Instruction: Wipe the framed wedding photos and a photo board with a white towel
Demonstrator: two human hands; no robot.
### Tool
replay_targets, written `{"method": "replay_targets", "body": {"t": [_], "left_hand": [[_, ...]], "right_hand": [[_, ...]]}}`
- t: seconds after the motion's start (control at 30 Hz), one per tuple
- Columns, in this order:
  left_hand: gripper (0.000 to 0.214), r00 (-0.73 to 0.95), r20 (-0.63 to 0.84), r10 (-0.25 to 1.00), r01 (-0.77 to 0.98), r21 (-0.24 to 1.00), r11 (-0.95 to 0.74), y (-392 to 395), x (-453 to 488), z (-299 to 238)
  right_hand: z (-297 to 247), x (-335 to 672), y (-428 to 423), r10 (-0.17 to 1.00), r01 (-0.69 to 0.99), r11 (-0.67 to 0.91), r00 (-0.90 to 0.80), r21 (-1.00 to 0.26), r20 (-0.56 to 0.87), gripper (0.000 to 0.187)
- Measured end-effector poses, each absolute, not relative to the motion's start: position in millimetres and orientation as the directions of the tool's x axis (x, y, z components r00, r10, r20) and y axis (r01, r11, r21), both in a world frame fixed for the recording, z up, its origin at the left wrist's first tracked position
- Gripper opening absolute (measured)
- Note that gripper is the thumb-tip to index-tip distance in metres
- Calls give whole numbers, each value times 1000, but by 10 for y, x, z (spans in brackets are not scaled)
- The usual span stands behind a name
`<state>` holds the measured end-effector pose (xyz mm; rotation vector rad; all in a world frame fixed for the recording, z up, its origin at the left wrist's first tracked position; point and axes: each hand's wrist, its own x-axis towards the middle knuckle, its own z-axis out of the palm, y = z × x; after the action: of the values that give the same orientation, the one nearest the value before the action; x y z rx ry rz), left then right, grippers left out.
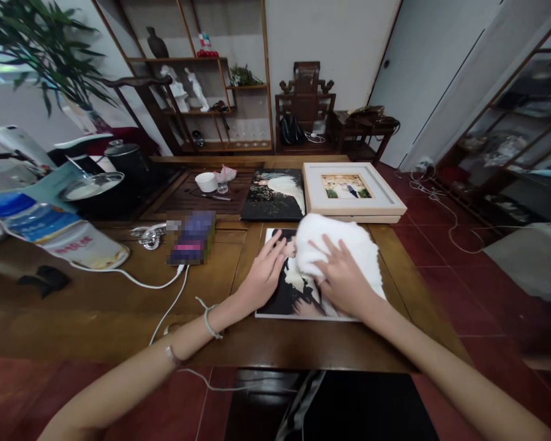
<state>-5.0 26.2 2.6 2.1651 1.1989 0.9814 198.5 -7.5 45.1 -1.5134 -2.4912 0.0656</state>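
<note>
A flat photo print [288, 294] with a dark picture lies on the wooden table [119, 306] in front of me. My left hand [261, 272] lies flat on its left edge, fingers stretched out and together. My right hand [342, 278] presses a white cloth [337, 245] onto the print's right half, fingers spread over the cloth. The cloth hides the print's upper right part.
Behind the print lie a second dark photo print [274, 195] and a light wooden picture frame [351, 191]. A phone [191, 237] with a white cable, keys [147, 236], a white cup [206, 182], pots [122, 160] and a printed bag [55, 229] sit to the left. Shelves and a chair stand behind.
</note>
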Motion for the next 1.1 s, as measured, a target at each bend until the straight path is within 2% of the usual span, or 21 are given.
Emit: {"method": "replay_targets", "body": {"t": [0.1,0.2,0.27,0.33,0.47,0.57,0.67,0.87,1.0,1.1], "left_hand": [[43,295,422,857,445,733,-514,240,-66,140],[44,265,405,875,446,753,-484,232,-73,182],[45,294,373,880,479,739,-474,229,-70,166],[44,363,340,867,530,690,-492,220,-66,129],[45,505,283,815,619,539,-571,182,-59,71],[44,539,270,798,642,481,-597,159,-48,72],[43,532,285,797,643,476,-599,159,-40,71],[40,534,314,785,611,498,-615,188,-45,48],[32,549,285,786,607,511,-609,196,-49,72],[33,559,282,780,597,516,-614,194,-53,80]], "right_hand": [[494,1769,-356,733,695,671,-673,-257,94,32],[549,1712,-719,635,581,737,-770,-345,61,25],[567,1784,-918,659,593,715,-748,-371,73,23],[551,1930,-1030,734,660,660,-668,-359,121,25],[424,2331,-959,854,826,501,-423,-259,302,25],[348,2552,-731,879,885,416,-333,-209,343,23],[387,2533,-431,897,876,404,-324,-264,300,27],[644,1880,229,889,739,458,-387,-494,245,29],[699,1546,452,870,705,488,-443,-515,218,29],[679,1585,417,865,698,495,-449,-517,222,28]]}}
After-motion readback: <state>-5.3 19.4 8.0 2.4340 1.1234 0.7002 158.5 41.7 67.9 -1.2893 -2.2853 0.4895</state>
